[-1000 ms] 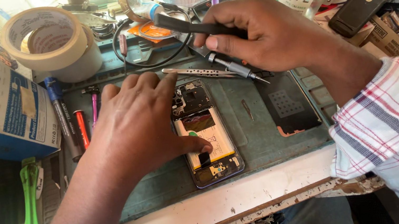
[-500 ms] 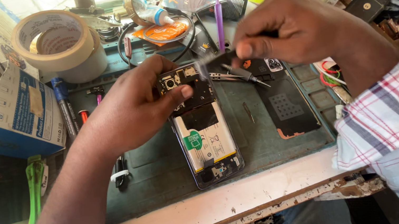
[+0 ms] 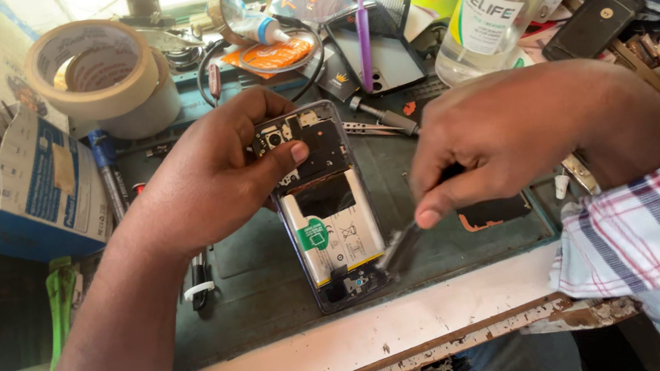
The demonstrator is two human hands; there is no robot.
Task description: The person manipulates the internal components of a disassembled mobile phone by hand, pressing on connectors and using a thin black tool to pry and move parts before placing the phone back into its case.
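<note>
An opened phone (image 3: pixel 327 212) with its back cover off lies on a dark green work mat (image 3: pixel 258 285), showing a white battery and circuit boards. My left hand (image 3: pixel 209 174) grips the phone's upper end, thumb on the top board. My right hand (image 3: pixel 508 139) pinches metal tweezers (image 3: pixel 398 250), whose blurred tips reach the phone's lower right corner. A dark back cover (image 3: pixel 493 211) lies on the mat, mostly hidden under my right hand.
Two tape rolls (image 3: pixel 101 76) stand at the back left next to a blue-and-white box (image 3: pixel 40 192). A clear liquid bottle (image 3: pixel 499 0), a purple tool (image 3: pixel 362 26), a screwdriver (image 3: pixel 382 115), pens (image 3: pixel 105 172) and spare phones (image 3: pixel 591 20) crowd the back. The bench's chipped white edge (image 3: pixel 373 346) runs along the front.
My right hand came down from the phone's top to its lower right corner, bringing the tool. The left hand kept its grip on the phone's upper end.
</note>
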